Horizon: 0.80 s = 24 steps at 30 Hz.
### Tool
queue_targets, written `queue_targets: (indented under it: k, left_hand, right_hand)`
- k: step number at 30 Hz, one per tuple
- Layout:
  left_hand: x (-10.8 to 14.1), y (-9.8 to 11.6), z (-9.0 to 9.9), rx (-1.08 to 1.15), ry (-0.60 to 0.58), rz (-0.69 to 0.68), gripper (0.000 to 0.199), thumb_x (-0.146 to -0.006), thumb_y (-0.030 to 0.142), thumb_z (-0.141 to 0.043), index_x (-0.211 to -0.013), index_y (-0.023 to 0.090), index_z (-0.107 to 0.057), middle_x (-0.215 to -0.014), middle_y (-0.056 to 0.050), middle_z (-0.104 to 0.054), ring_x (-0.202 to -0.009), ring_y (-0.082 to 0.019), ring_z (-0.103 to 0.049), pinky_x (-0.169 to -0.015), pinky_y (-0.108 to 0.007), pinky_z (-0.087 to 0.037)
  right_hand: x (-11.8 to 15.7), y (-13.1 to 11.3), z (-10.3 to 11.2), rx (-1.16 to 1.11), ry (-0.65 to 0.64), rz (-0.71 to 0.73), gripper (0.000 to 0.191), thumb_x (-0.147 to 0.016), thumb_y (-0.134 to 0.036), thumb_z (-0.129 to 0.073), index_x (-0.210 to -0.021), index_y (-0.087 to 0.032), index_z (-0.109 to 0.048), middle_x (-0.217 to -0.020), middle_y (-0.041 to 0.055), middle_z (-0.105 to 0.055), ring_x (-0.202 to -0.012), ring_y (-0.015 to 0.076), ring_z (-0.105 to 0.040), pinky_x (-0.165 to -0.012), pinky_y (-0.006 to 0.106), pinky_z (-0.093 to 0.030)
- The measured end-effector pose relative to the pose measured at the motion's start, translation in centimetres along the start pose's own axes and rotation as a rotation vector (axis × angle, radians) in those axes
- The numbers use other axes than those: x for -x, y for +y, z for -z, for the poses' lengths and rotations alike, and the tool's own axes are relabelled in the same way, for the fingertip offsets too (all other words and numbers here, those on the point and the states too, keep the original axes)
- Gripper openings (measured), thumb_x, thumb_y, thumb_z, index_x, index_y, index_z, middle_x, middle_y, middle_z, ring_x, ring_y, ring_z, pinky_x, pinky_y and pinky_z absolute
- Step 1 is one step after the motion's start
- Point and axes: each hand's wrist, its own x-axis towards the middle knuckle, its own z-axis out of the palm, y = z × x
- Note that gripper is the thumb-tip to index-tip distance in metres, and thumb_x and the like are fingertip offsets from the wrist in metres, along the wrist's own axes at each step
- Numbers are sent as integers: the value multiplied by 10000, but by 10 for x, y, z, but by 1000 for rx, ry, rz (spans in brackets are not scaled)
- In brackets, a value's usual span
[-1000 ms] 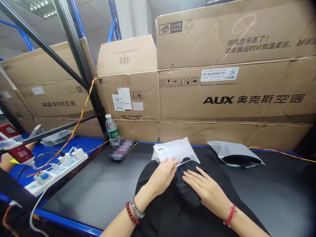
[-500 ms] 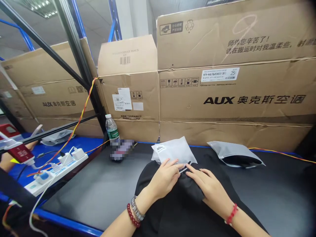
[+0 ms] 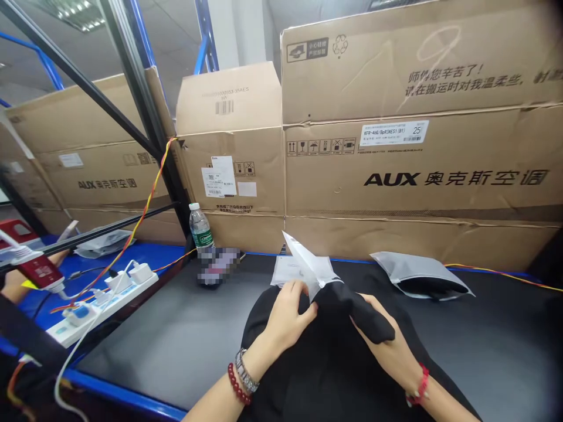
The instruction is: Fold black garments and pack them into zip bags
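Black garment (image 3: pixel 352 310), white mailer (image 3: pixel 308 264), dark workbench (image 3: pixel 149 351), cardboard cartons (image 3: pixel 413 176)

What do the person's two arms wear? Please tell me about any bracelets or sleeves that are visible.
The left arm wears a red bead bracelet and a silver metal band. The right arm wears a thin red cord bracelet. Both forearms are bare.

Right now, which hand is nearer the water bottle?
Left. Your left hand is at the black cloth, nearer the water bottle and to its right; your right hand is farther right, on the cloth's far side.
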Motion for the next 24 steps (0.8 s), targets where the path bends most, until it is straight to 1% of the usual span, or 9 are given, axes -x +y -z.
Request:
queue_targets:
  k: [2, 7, 10, 14, 17, 18, 20, 22, 24]
  left_hand:
    - [0, 2, 1, -16, 2, -29, 48, -843, 244, -469, -821, 202, -475, -837, -14, -551, -800, -183, -520, -731, -316, -444]
    - [1, 2, 0, -86, -1, -118, 180, -876, 227, -381, -710, 207, -450, -730, -13, -540, -684, -172, -522, -622, -288, -432]
    - [3, 1, -4, -101, -15, -131, 210, -878, 214, -354, -683, 207, -429, -679, -10, -531, -623, -156, -508, -585, -270, -423]
    - [6, 7, -10, -98, -67, -133, 202, -877, 225, -377, -690, 201, -451, -679, -18, -549, -623, -157, -522, -597, -269, -437]
    - [10, 14, -11, -36, -150, -173, 170, -868, 215, -404, -741, 185, -513, -751, -47, -598, -698, -178, -567, -651, -287, -477]
    - [11, 15, -11, 1, -175, -206, 164, -871, 211, -403, -794, 177, -543, -810, -63, -621, -762, -190, -587, -703, -298, -491]
    - [12, 15, -10, 72, -206, -282, 206, -881, 214, -402, -991, 165, -569, -1012, -97, -637, -967, -221, -587, -865, -342, -478]
    - [13, 10, -11, 112, -200, -315, 332, -885, 233, -410, -1197, 166, -500, -1212, -114, -575, -1151, -244, -509, -1005, -394, -402]
    - [15, -1, -16, 88, -205, -297, 395, -884, 244, -406, -1269, 177, -462, -1266, -113, -551, -1199, -255, -478, -1047, -423, -367]
  right_hand:
    - [-1, -4, -2, -60, 16, -29, 228, -825, -299, -537, -1039, -224, -558, -1000, 43, -675, -857, 175, -657, -750, 283, -559]
    - [-3, -7, -4, -76, 58, -48, 179, -828, -339, -545, -964, -231, -590, -899, 13, -668, -837, 180, -653, -739, 277, -566]
    - [-1, -7, -7, -49, 96, -60, 206, -827, -326, -546, -1007, -232, -581, -937, 19, -671, -858, 191, -655, -734, 271, -567]
    - [5, -5, -9, 37, 226, -47, 254, -834, -295, -535, -1080, -235, -551, -1022, 29, -665, -933, 213, -646, -790, 303, -562]
    - [9, -3, -7, 146, 259, 84, 359, -850, -210, -491, -1207, -244, -490, -1191, 56, -608, -1069, 232, -595, -894, 340, -522]
    - [11, -2, -6, 189, 247, 163, 399, -855, -177, -467, -1248, -248, -458, -1252, 66, -571, -1107, 228, -573, -915, 338, -509]
    - [14, 0, -5, 262, 211, 327, 461, -863, -136, -417, -1303, -271, -398, -1328, 69, -511, -1148, 213, -544, -930, 341, -499]
    - [16, 0, -6, 303, 167, 447, 490, -863, -133, -378, -1326, -291, -369, -1361, 71, -477, -1182, 224, -515, -974, 420, -456]
    - [19, -3, -9, 387, 132, 551, 504, -842, -130, -386, -1321, -285, -388, -1397, 91, -430, -1230, 263, -461, -1015, 553, -361]
